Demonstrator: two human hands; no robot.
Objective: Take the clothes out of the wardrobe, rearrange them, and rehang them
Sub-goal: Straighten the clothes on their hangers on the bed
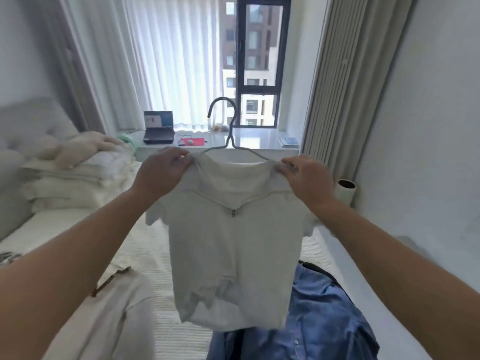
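Head view: top hangs mid-frame, held up over the bed. Left hand pinches the left shoulder of the fabric, fingers closed on it; right hand does the same at the right shoulder. Hanger sits inside the neck, hook sticking up at 12 o'clock, wire arms running out under both pinched shoulders. Zip at the chest is partly open.

Progress, as a guess: about midway. Clothes are out of the wardrobe, which isn't in shot. Top looks seated on the hanger and is being squared up; it isn't back on a rail yet. Blue shirt lies crumpled on the bed at 5 o'clock w/ no hanger visible, so prob. next. Pale garment at 7 o'clock also waits.

Around: pillows at 9 o'clock, laptop on the sill at 11, window at 12, curtain at 2, small bin at 3. Nothing blocks the hands; loose items on the bed could snag the hem if the top drops
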